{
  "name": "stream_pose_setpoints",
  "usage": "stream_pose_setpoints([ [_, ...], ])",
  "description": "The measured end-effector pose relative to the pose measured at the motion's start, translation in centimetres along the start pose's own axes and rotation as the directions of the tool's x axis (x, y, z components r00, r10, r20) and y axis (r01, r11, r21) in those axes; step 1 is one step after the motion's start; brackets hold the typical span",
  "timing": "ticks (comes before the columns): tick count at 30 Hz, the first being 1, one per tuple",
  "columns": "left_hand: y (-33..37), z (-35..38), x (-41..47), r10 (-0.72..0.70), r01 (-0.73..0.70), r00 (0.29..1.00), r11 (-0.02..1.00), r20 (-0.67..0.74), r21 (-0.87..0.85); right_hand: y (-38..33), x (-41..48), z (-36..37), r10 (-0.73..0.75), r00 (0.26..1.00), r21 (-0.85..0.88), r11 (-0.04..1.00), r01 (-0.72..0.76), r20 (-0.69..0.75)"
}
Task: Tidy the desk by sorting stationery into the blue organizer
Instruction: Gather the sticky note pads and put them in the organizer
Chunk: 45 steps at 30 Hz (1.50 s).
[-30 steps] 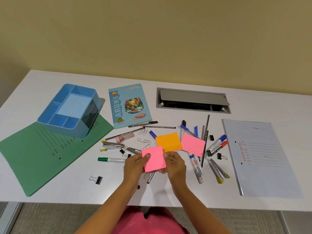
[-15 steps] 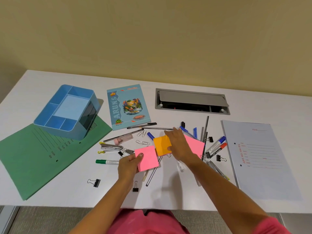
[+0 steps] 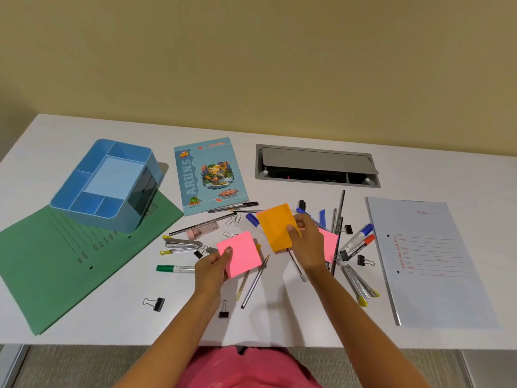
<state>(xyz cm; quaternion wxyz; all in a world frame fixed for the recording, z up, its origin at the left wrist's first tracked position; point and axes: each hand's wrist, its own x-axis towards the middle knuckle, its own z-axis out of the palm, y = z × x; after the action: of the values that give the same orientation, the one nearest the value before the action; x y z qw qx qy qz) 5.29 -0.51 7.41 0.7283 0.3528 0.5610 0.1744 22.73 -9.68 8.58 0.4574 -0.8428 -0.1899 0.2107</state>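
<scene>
Right hand (image 3: 306,242): orange sticky pad (image 3: 277,227) now lifted off counter (image 3: 84,312), fingers clamped on it. Left hand (image 3: 212,271): fingers still gripping pink sticky pad (image 3: 240,254). Sticky pads: three. Blue organizer (image 3: 109,183): far left, on green folder (image 3: 56,264).

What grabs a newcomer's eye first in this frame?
Probably the bright sticky pads at centre: the left hand holds a pink pad, the right hand an orange pad, above a scatter of pens and clips. Next, the blue organizer at far left, its compartments empty, sitting on a green folder.
</scene>
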Motion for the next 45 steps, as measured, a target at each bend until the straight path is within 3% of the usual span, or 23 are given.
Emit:
stream_pose_setpoints([
  [3, 0.5, 0.7, -0.5, -0.008, 0.011, 0.999, 0.996, 0.033, -0.087, 0.0, -1.7, 0.5, 0.247, 0.969, 0.326, 0.916, -0.236, 0.007],
  [6, 1.1, 1.3, -1.0, 0.015, -0.01, 0.999, 0.994, 0.039, -0.109, -0.2, -3.5, 1.3, 0.324, 0.944, 0.505, 0.805, -0.312, 0.067],
  [12, 1.4, 2.0, -1.6, 0.144, -0.147, 0.988, 0.987, -0.051, -0.061, -1.2, -6.8, 2.3, 0.213, 0.971, 0.566, 0.79, -0.235, 0.105],
  [17, 1.4, 1.9, -2.1, 0.185, -0.19, 0.98, 0.977, -0.068, -0.094, -1.8, -8.4, 3.4, 0.2, 0.966, 0.672, 0.694, -0.259, 0.166],
  [27, 0.8, 2.5, -2.4, 0.229, -0.24, 0.968, 0.965, -0.106, -0.102, -3.3, -10.0, 4.6, 0.136, 0.968, 0.682, 0.689, -0.245, 0.211],
  [35, 0.3, 2.1, -2.5, 0.279, -0.28, 0.957, 0.96, -0.08, -0.008, -3.0, -9.5, 4.6, 0.255, 0.945, 0.525, 0.787, -0.326, 0.204],
  [45, -0.3, 2.4, -2.1, 0.357, -0.343, 0.926, 0.932, -0.124, 0.117, -2.5, -9.8, 4.5, 0.112, 0.985, 0.514, 0.842, -0.165, 0.133],
])
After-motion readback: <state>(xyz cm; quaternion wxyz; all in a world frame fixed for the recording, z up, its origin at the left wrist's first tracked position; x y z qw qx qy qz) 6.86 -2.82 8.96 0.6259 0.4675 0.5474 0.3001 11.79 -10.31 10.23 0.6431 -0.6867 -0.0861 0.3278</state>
